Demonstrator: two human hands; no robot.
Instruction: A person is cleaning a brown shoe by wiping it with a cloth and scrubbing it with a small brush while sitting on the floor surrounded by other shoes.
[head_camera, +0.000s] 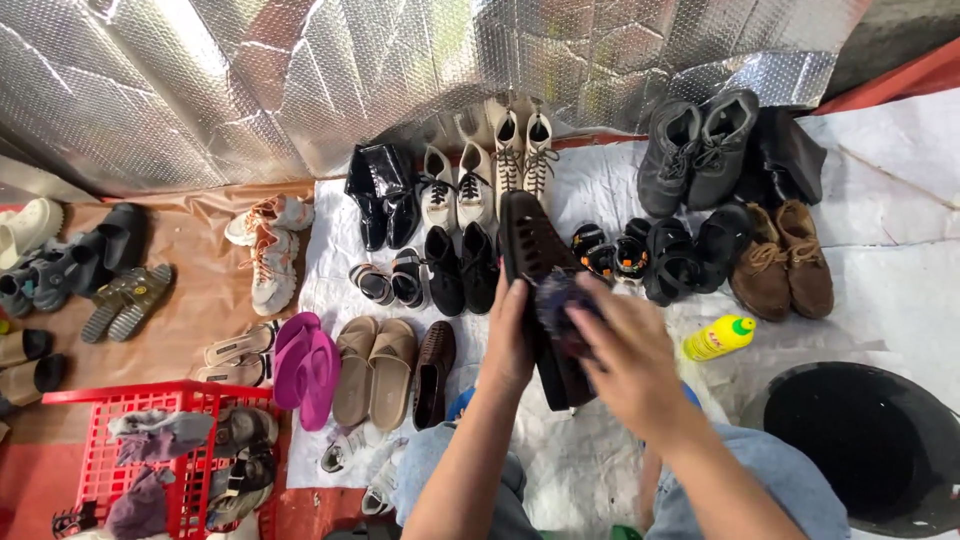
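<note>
Here the left hand (508, 340) has its fingers clamped on a dark brown shoe (535, 260), held mid-scene above the white sheet (880, 270); the right hand (625, 350), fingers closed round a brush (562, 305), should probably scrub in short, firm strokes.

Both forearms were bare, with no sleeves showing. The person wore faded blue jeans (770, 490). The hands wore nothing.

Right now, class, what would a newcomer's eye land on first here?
The left hand holds up a dark shoe at centre while the right hand presses a brush to it. Behind lie rows of shoes under a silver sheet; pink sandals sit left.
</note>
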